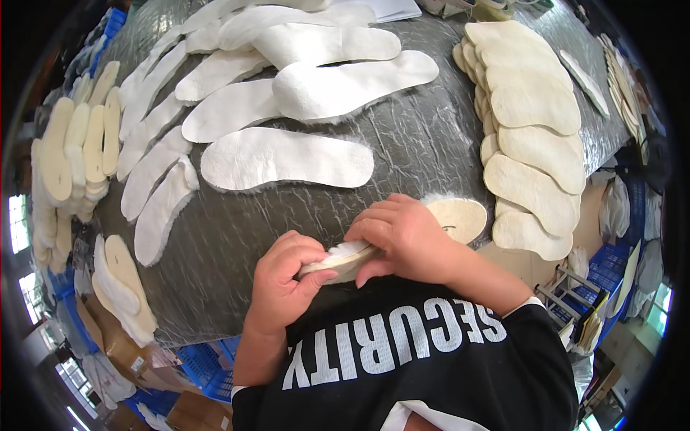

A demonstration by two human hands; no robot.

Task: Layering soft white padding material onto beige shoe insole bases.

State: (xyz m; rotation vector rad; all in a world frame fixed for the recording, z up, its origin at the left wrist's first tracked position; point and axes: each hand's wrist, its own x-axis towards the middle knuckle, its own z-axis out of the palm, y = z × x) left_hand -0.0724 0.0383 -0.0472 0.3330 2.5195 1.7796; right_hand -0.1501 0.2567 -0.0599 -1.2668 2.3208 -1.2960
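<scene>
Head view: at near edge of table, insole pinched between thumb and closed fingers, left hand and right hand.

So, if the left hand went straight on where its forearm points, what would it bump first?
Across the dark, shiny, plastic-covered tabletop, the bare left hand would probably meet the nearest white, fluffy, shoe-shaped insole, though it might pass above; height is unclear.
</scene>
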